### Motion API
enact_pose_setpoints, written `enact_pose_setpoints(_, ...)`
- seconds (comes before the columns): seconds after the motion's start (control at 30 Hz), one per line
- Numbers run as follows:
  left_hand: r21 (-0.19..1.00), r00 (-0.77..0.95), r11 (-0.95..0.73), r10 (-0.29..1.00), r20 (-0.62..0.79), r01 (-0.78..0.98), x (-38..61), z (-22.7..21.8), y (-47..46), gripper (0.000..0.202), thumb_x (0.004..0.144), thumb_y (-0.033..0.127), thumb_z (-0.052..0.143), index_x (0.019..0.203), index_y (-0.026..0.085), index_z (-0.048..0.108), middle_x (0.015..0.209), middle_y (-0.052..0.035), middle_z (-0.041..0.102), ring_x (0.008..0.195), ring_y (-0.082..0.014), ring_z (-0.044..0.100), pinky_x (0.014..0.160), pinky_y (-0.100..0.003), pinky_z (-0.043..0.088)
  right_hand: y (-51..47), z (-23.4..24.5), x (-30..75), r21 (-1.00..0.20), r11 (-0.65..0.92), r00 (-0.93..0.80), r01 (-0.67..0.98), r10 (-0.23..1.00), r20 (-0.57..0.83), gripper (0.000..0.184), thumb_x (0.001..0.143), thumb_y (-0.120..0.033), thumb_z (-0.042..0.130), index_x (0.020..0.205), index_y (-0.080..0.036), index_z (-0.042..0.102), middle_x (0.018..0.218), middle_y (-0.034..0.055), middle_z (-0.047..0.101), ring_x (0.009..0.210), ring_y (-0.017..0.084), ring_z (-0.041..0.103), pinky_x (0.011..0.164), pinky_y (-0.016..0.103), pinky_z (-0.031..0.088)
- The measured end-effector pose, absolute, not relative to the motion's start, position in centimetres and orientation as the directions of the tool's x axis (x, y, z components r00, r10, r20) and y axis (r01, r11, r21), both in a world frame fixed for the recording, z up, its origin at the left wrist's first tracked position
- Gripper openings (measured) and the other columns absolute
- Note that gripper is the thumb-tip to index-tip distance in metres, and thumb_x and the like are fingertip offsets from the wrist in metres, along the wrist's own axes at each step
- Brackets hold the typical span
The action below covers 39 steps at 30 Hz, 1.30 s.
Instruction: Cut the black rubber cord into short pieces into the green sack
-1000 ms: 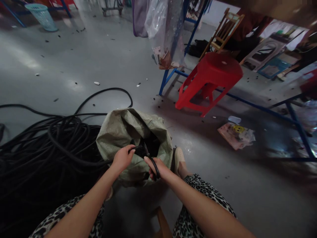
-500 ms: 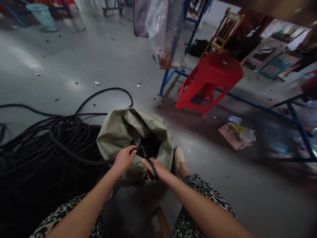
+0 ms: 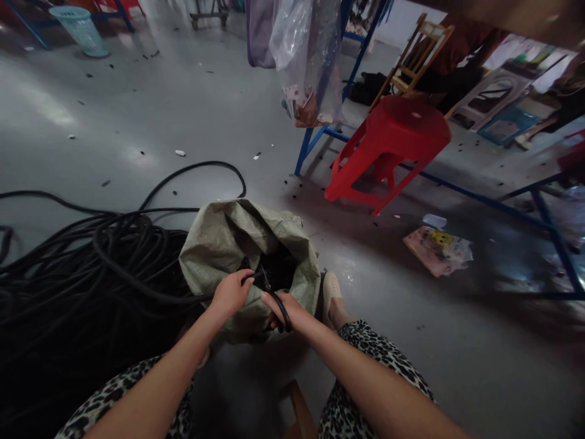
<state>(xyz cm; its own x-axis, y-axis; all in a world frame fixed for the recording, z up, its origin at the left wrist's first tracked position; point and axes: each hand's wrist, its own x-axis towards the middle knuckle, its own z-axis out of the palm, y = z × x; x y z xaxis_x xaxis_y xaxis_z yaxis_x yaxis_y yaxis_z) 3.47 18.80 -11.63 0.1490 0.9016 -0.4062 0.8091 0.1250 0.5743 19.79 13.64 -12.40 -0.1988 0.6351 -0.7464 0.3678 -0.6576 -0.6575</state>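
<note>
My left hand (image 3: 232, 291) is closed around a black cord (image 3: 183, 300), whose short end sticks out past the fingertips. Black-handled scissors (image 3: 285, 317) are gripped in my right hand (image 3: 292, 310), their blades pointing up and away, right by the cord's end. Whether the blades are parted is too dark to tell. Both hands hover over the mouth of a greenish woven sack (image 3: 214, 235), which stands between my feet with dark pieces inside. From my left hand the cord runs back to a large tangled heap of black cord (image 3: 123, 250) at the left.
A red plastic stool (image 3: 397, 140) stands ahead to the right, beside a blue metal frame (image 3: 304, 152) with a clear plastic bag (image 3: 306, 61) hanging near it. A printed packet (image 3: 436, 250) lies on the floor. A light-blue basket (image 3: 82, 33) is far left. Another person sits at the back right.
</note>
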Motion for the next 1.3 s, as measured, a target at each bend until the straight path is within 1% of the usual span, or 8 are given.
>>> enact_pose_setpoints(0.13,0.573,0.144,0.129,0.902,-0.407,0.809,3.5,-11.4,18.8,0.033,0.087,0.027,0.046,0.111,0.017,0.066,0.114,-0.0068,0.069,0.106,-0.0214,0.062,0.094,-0.031,0.045,13.7,-12.5,19.8,-0.631,-0.666,-0.185,0.397,0.616,-0.766,0.05,0.086,-0.058,0.047,0.07,-0.012,0.056,0.052,0.0026,0.054,0.04,0.01,0.051,0.036,0.017,0.034)
enact_pose_setpoints(0.33,0.565,0.164,0.109,0.897,-0.41,0.818,3.5,-11.5,18.8,0.034,0.087,0.027,0.045,0.112,0.017,0.066,0.114,-0.007,0.069,0.105,-0.0216,0.062,0.092,-0.031,0.046,13.6,-12.6,19.8,-0.629,-0.681,-0.188,0.375,0.609,-0.77,0.049,0.086,-0.058,0.048,0.074,-0.011,0.058,0.054,0.0028,0.056,0.042,0.011,0.053,0.037,0.018,0.035)
enact_pose_setpoints(0.6,0.564,0.191,0.097,0.882,-0.43,0.82,3.7,-11.3,18.6,0.035,0.087,0.027,0.044,0.113,0.017,0.066,0.116,-0.0071,0.068,0.107,-0.0221,0.062,0.094,-0.032,0.045,13.6,-13.1,19.8,-0.63,-0.647,-0.181,0.43,0.622,-0.762,0.051,0.088,-0.057,0.045,0.071,-0.011,0.058,0.049,0.0017,0.053,0.041,0.009,0.051,0.039,0.017,0.034)
enact_pose_setpoints(0.77,0.572,0.208,0.088,0.878,-0.432,0.815,3.9,-11.0,18.5,0.034,0.086,0.026,0.046,0.112,0.018,0.067,0.115,-0.0055,0.069,0.107,-0.0205,0.062,0.094,-0.029,0.045,13.6,-13.0,19.8,-0.658,-0.635,-0.192,0.405,0.645,-0.74,0.052,0.089,-0.055,0.043,0.065,-0.011,0.056,0.05,0.0029,0.053,0.042,0.01,0.051,0.04,0.018,0.036)
enact_pose_setpoints(0.87,0.592,0.21,0.102,0.875,-0.435,0.8,4.0,-11.0,18.5,0.035,0.086,0.026,0.045,0.111,0.017,0.068,0.11,-0.0061,0.071,0.103,-0.0198,0.064,0.092,-0.028,0.046,13.6,-12.5,19.8,-0.668,-0.631,-0.193,0.395,0.653,-0.732,0.054,0.09,-0.055,0.042,0.061,-0.011,0.054,0.05,0.0033,0.052,0.042,0.01,0.05,0.04,0.019,0.036)
enact_pose_setpoints(1.03,0.615,0.21,0.114,0.878,-0.43,0.78,3.8,-11.2,18.6,0.034,0.085,0.026,0.046,0.11,0.019,0.068,0.101,-0.0048,0.073,0.095,-0.0191,0.066,0.086,-0.027,0.048,13.4,-11.9,19.7,-0.624,-0.693,-0.159,0.36,0.614,-0.773,0.051,0.088,-0.061,0.044,0.07,-0.013,0.053,0.05,0.0,0.05,0.037,0.009,0.047,0.035,0.017,0.034)
enact_pose_setpoints(1.2,0.627,0.208,0.117,0.884,-0.419,0.77,3.8,-11.6,18.6,0.035,0.085,0.027,0.046,0.11,0.018,0.068,0.104,-0.0061,0.072,0.097,-0.0198,0.065,0.085,-0.028,0.048,13.5,-11.6,19.7,-0.6,-0.705,-0.136,0.378,0.598,-0.79,0.05,0.086,-0.062,0.046,0.074,-0.014,0.052,0.05,-0.0013,0.05,0.035,0.01,0.047,0.034,0.019,0.037)
enact_pose_setpoints(1.3,0.623,0.214,0.112,0.88,-0.423,0.774,3.7,-11.6,18.6,0.035,0.086,0.028,0.045,0.11,0.017,0.068,0.108,-0.007,0.071,0.101,-0.0206,0.064,0.089,-0.029,0.047,13.5,-11.5,19.8,-0.596,-0.71,-0.132,0.375,0.596,-0.792,0.05,0.086,-0.062,0.047,0.073,-0.015,0.051,0.048,-0.0014,0.049,0.034,0.01,0.047,0.033,0.019,0.038)
